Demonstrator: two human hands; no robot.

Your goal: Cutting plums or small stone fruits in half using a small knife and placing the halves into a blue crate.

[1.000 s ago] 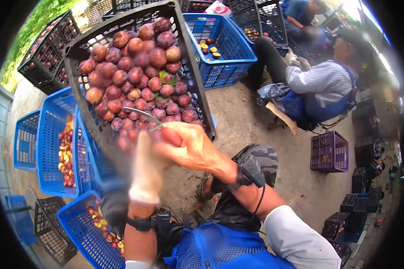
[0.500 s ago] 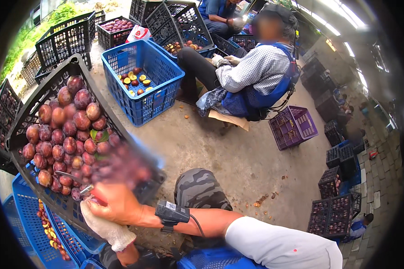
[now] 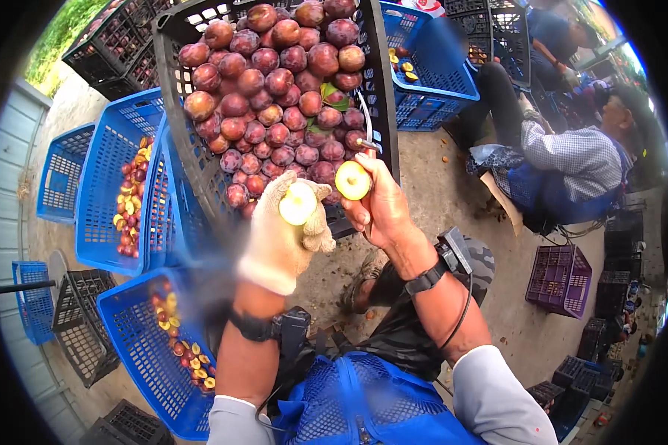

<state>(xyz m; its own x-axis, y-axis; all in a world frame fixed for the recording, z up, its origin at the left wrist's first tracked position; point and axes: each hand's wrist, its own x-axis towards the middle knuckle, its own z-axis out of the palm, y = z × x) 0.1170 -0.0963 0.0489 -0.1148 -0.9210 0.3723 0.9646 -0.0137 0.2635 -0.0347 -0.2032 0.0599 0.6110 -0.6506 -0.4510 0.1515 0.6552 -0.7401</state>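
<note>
My left hand (image 3: 282, 230), in a pale knitted glove, is closed around a cut plum half (image 3: 297, 203) with its yellow flesh facing up. My right hand (image 3: 390, 208) is bare and pinches another plum half (image 3: 352, 180), cut side showing a hollow in the middle. The same hand also grips a small knife (image 3: 367, 122), its thin blade pointing away from me. Just beyond both hands, a tilted black crate (image 3: 165, 81) holds many whole red-purple plums (image 3: 278, 81), with a few green leaves (image 3: 332, 96) among them.
At my left, a blue basket (image 3: 115, 311) and another blue basket (image 3: 89, 222) contain cut plums. A third blue basket (image 3: 430, 104) stands beyond the black crate's right side. A co-worker (image 3: 571, 156) sits at the right, near a purple crate (image 3: 559, 278).
My view has swung left. My hands, earlier together low at the black crate with the knife over the plums, are now apart, each with a cut plum half.
</note>
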